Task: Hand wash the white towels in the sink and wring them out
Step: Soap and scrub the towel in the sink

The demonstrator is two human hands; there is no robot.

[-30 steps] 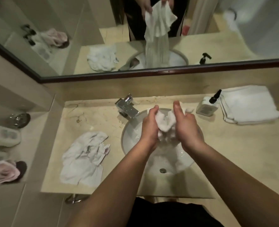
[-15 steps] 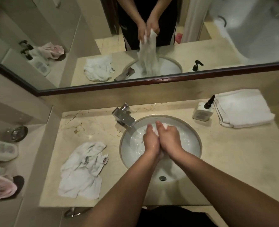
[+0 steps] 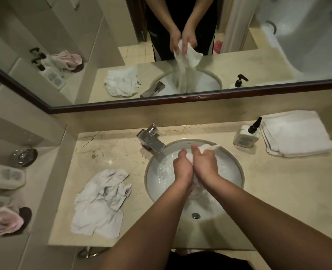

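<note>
Both hands, left hand and right hand, are gripping the wet white towel over the sink; versus 0.5 s ago, more towel is showing above the right hand.

faucet crowding sink back-left

place: bathroom | signs: sink; faucet; mirror; bathtub; soap bottle

soap btl by faucet, mirror
</note>
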